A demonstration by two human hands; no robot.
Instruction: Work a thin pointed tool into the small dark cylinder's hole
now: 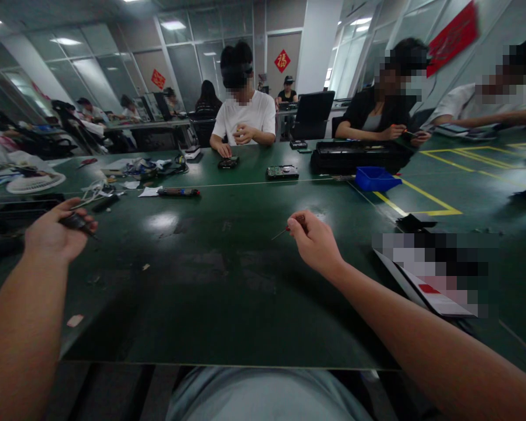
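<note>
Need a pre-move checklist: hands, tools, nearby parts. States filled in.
1. Left hand has hold of the dark tool: ok.
2. Right hand grips the thin-shafted tool: ok, shaft sticking out toward the left.
3. Hands well apart from each other: ok.
4. Thin shaft's tip off the table: cannot tell from this one angle.
5. Drive-like device in hand: not ok, it lies farther back on the table, touched by neither hand.
6. Blue bin contents: cannot tell, interior too small to read.
</note>
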